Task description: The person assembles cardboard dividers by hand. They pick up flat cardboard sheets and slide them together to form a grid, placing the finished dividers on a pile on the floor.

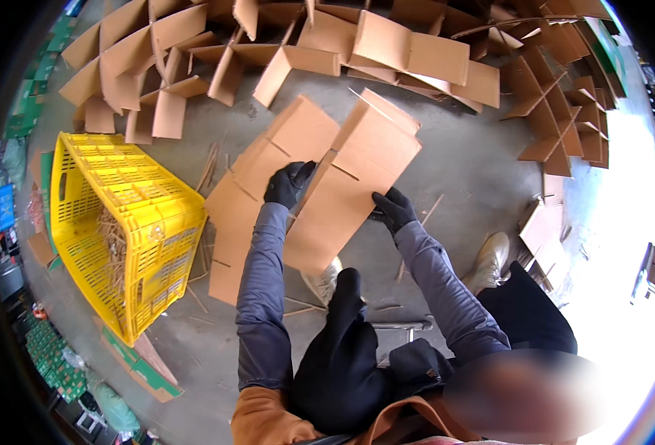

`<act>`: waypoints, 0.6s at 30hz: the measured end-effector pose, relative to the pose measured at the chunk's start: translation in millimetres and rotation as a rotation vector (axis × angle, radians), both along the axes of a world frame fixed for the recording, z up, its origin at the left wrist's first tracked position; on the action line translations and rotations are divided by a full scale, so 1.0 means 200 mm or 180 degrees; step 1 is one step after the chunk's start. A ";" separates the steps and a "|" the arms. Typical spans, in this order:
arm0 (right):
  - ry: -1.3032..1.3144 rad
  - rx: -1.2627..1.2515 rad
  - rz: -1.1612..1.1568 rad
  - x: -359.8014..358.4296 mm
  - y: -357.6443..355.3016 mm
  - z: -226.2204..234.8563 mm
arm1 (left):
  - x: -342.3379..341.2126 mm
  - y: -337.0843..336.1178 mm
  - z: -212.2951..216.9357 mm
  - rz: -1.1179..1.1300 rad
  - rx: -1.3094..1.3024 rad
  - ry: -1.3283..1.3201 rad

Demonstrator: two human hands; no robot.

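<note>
A small stack of slotted cardboard sheets (357,167) stands tilted in front of me, between my two dark-gloved hands. My left hand (290,184) is closed at its left edge, with the fingertips partly hidden. On the opposite edge, my right hand (395,211) pinches the cardboard, its thumb side against the sheet. More flat slotted cardboard (246,200) lies beneath and to the left, under my left hand and forearm. Short dark slits show along these sheets.
Assembled cardboard dividers (268,55) are heaped across the far side, with more dividers (554,111) at far right. To the left, a yellow plastic crate (156,230) lies on its side with cardboard scraps (110,252) inside. Strips litter the grey floor (457,182). A metal frame (401,326) sits near my legs.
</note>
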State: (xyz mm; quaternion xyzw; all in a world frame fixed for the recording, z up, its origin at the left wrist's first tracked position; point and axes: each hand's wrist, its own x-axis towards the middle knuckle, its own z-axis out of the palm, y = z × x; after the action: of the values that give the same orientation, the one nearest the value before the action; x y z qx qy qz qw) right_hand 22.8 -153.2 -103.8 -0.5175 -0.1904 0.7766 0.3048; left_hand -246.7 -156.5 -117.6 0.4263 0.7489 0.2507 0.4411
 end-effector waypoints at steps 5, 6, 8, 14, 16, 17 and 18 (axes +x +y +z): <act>-0.0263 -0.0300 -0.0637 0.31 0.00 -0.03 | 0.42 0.08 0.16 -0.0644 0.0396 -0.1075; -0.0466 -0.0168 -0.0907 0.35 0.02 -0.03 | 0.45 0.08 0.17 -0.0518 0.0655 -0.1107; 0.0087 0.0139 -0.1220 0.48 0.09 0.16 | 0.40 0.07 0.21 -0.0154 0.0657 -0.1042; -0.0818 -0.0021 -0.0225 0.31 0.17 0.34 | 0.62 0.08 0.35 -0.0142 0.0896 -0.1172; -0.0749 0.0546 -0.0425 0.38 0.13 0.08 | 0.73 0.12 0.48 -0.0069 0.1160 -0.0939; -0.0147 0.0162 -0.0790 0.35 0.09 0.14 | 0.73 0.11 0.51 0.0058 0.1092 -0.0660; 0.0066 0.0210 -0.0712 0.35 0.07 0.19 | 0.72 0.10 0.55 0.0180 0.1023 -0.0380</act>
State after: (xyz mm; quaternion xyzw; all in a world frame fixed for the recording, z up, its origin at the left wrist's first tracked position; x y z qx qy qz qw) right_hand 93.2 -139.2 -65.5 -0.5171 -0.1539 0.7363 0.4084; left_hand -103.1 -137.3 -6.9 0.4545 0.6833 0.4044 0.4037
